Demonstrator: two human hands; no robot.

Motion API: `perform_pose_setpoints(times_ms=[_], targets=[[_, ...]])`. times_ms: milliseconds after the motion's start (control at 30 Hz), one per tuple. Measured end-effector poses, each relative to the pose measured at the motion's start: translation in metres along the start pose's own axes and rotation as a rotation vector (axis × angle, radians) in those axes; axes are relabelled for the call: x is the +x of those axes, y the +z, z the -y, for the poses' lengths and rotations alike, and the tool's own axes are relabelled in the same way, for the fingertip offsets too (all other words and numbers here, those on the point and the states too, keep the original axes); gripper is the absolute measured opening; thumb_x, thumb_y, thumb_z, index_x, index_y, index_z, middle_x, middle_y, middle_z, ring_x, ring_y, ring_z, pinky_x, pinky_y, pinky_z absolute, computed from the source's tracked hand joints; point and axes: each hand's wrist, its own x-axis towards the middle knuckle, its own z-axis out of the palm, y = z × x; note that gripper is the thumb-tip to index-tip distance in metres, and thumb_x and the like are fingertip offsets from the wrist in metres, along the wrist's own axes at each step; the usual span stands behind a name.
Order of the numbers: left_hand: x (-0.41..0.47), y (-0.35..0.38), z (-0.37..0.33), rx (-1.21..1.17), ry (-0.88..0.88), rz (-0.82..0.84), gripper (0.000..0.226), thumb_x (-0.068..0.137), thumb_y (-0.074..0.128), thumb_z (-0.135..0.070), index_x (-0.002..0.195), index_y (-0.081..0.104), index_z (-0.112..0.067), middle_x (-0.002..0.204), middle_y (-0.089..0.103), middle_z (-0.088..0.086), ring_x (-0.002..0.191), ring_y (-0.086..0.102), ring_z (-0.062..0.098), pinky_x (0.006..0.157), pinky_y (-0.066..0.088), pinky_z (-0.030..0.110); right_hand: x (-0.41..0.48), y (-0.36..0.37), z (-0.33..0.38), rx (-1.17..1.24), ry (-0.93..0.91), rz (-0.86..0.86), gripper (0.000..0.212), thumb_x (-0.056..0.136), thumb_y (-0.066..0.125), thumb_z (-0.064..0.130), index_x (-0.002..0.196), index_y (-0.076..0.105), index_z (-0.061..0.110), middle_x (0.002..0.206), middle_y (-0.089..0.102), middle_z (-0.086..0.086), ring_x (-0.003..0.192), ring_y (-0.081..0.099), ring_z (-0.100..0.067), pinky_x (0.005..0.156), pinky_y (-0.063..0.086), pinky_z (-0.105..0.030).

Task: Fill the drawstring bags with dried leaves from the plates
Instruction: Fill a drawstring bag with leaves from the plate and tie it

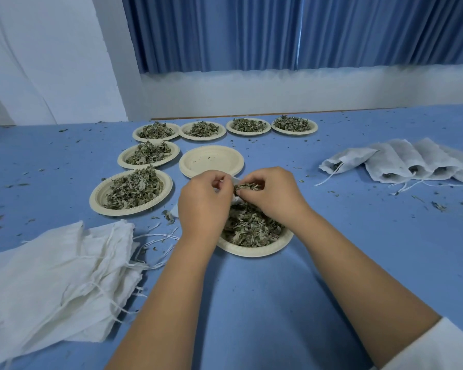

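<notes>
Matt paper plates, gauzy cloth bags — cotton perhaps

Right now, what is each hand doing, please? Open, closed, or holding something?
Left hand: closed, holding the edge of a white bag.
Right hand: closed, pinching dried leaves at the bag.

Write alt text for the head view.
Left hand holds a white drawstring bag over a plate of dried leaves while right hand pinches leaves at its mouth. Six full plates and one empty plate lie beyond; filled bags right, empty bags left.

White bag is held above a plate of dried leaves
</notes>
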Motion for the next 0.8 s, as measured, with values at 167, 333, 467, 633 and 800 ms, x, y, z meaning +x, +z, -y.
perform_pose_setpoints(times_ms=[167,333,467,633,800], targets=[[-0.002,0.002,-0.002,-0.017,0.024,0.103,0.015,0.09,0.061,-0.025,0.083,0.074,-0.025,0.072,0.069,-0.008,0.074,0.066,0.013,0.07,0.054,0.037,-0.001,0.002,0.001,-0.053,0.018,0.047,0.016,0.081,0.071,0.017,0.094,0.079,0.023,0.084,0.074,0.007,0.081,0.065,-0.009,0.068,0.046,-0.019],[-0.002,0.001,-0.001,-0.019,0.009,0.114,0.013,0.091,0.062,-0.028,0.083,0.072,-0.025,0.071,0.069,-0.011,0.075,0.066,0.012,0.072,0.054,0.037,0.0,-0.012,0.004,0.389,0.253,0.246,0.01,0.086,0.071,0.018,0.09,0.078,0.024,0.089,0.077,0.001,0.083,0.071,-0.011,0.075,0.055,-0.021],[-0.001,0.0,0.0,-0.037,-0.016,0.11,0.014,0.091,0.063,-0.029,0.079,0.069,-0.032,0.06,0.063,-0.021,0.07,0.063,0.001,0.068,0.052,0.029,0.003,-0.018,0.004,0.669,0.351,0.289,0.017,0.088,0.065,0.0,0.099,0.073,0.01,0.092,0.075,-0.008,0.084,0.071,-0.012,0.075,0.056,-0.017],[0.001,0.001,0.0,-0.087,-0.041,0.106,0.02,0.088,0.065,-0.026,0.072,0.064,-0.038,0.057,0.062,-0.024,0.067,0.061,-0.006,0.06,0.044,0.013,0.002,-0.013,0.003,0.61,0.315,0.154,0.013,0.082,0.074,-0.001,0.093,0.071,0.005,0.084,0.073,-0.012,0.074,0.07,-0.014,0.074,0.059,-0.021],[0.003,0.001,-0.001,-0.227,-0.081,0.123,0.026,0.087,0.064,-0.018,0.069,0.065,-0.037,0.062,0.066,-0.023,0.06,0.06,-0.006,0.057,0.043,0.008,0.001,-0.007,0.002,0.467,0.264,0.088,0.01,0.076,0.082,0.012,0.079,0.077,0.021,0.075,0.074,-0.002,0.068,0.062,-0.01,0.069,0.053,-0.022]])
